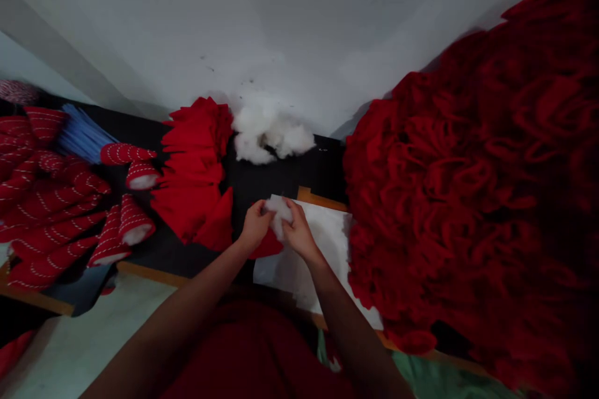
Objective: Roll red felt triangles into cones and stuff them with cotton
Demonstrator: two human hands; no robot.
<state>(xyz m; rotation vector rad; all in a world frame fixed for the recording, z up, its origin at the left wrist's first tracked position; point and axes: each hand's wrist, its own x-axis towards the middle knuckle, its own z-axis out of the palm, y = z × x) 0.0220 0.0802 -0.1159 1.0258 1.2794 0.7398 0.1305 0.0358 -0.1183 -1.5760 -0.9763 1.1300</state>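
Blk table (281, 177), L hand (255, 225), R hand (299, 232), fingers (287, 208) nearly shut on white stuffing (279, 213)

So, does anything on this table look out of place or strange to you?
The loose white stuffing sits in an uncovered heap at the foot of the wall, and dark specks mark the wall above it, like stray bits.

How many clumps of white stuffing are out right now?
2: a loose pile on the black surface, and a wad pinched between the left hand and right hand. Others may be hidden.
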